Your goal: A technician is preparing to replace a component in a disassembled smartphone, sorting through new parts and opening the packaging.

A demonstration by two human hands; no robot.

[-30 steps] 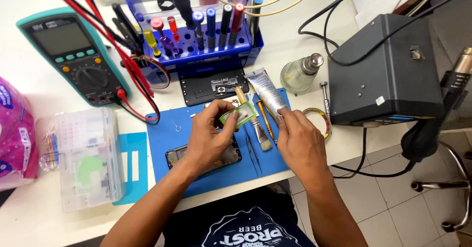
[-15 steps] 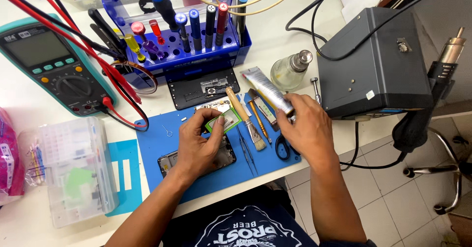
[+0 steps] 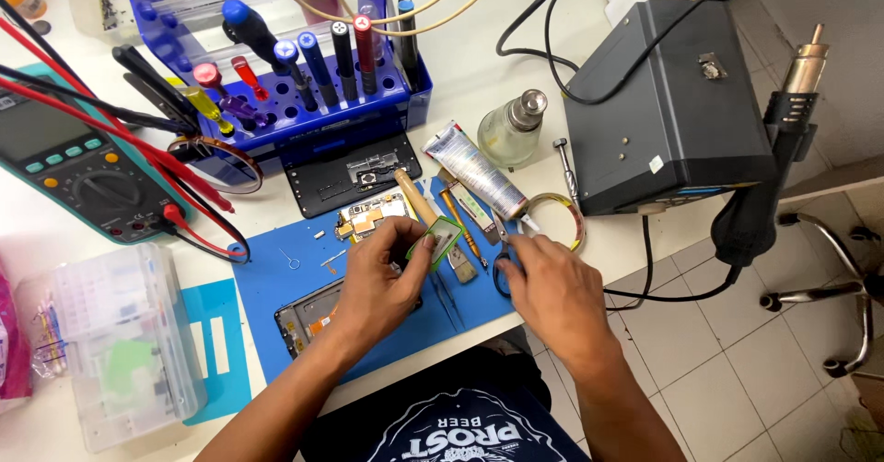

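Phone teardown, parts-handling step: left hand (image 3: 382,282) pinches small green-framed component (image 3: 437,241) above opened phone (image 3: 318,313); right hand (image 3: 543,287) closes on black-handled scissors (image 3: 502,264); next calls for steady trimming.

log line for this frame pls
left hand: pinching small green-edged part | right hand: on black scissors | blue mat: opened phone

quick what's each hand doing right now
Left hand: closed, pinching a small green-edged part.
Right hand: fingers curled on the black-handled scissors; grip cannot be told.
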